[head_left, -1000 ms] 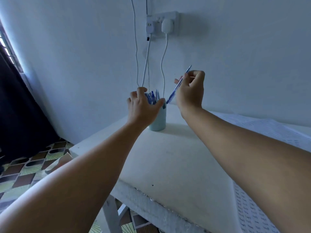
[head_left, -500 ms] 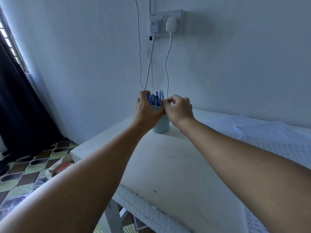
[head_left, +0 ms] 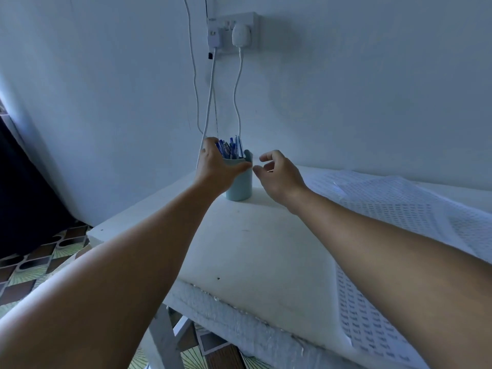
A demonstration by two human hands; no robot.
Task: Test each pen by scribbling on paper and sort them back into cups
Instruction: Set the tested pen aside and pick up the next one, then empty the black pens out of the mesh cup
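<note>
Already, a cluster of blue pens [head_left: 230, 149] is seen standing in the pale blue cup [head_left: 239, 183] at the far side of the white table [head_left: 253, 251], against the wall. No second cup is shown, and how many pens have been tested cannot be told. The cup is gripped by the left hand [head_left: 218, 169], thumb across its near rim. The right hand [head_left: 279, 174] is held just to the cup's right, fingers loosely curled and parted, nothing held. Printed paper [head_left: 394, 209] is spread at right.
</note>
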